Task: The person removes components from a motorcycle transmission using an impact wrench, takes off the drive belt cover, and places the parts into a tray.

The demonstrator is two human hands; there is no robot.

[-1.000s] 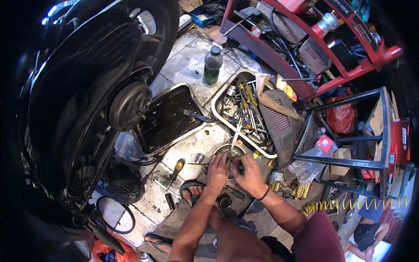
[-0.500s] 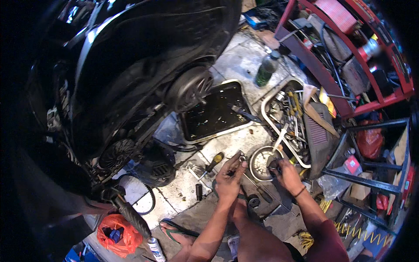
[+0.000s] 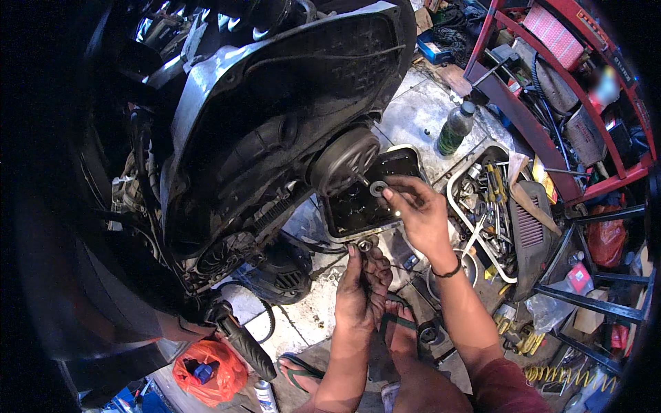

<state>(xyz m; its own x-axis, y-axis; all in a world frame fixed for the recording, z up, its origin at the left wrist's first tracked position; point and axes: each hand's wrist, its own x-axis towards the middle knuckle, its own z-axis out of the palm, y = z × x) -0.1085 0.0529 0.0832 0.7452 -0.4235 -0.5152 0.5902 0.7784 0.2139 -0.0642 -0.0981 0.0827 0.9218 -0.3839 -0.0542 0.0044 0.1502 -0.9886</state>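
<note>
My right hand [image 3: 421, 217] pinches a flat metal washer [image 3: 377, 188] between thumb and fingers, at the tip of the shaft [image 3: 363, 180]. The shaft sticks out of a round, dark metal drum [image 3: 339, 165] on the engine side of a scooter. I cannot tell whether the washer is on the shaft or just in front of it. Lower down, my left hand [image 3: 363, 292] is closed with smudged fingers around a small metal nut [image 3: 364, 245], held at the fingertips. Beneath the drum lies a tray of dark oil [image 3: 337, 236].
A white-rimmed tray [image 3: 451, 189] of tools lies to the right, with an air filter [image 3: 529, 224] beside it. Behind stands a green bottle [image 3: 454, 129]. A round pan [image 3: 469, 268] is partly behind my right arm. At lower left sits an orange bag [image 3: 210, 378].
My right hand has left the round pan and moved up and left to the drum's shaft, now with a washer. My left hand keeps the nut. The view has shifted left.
</note>
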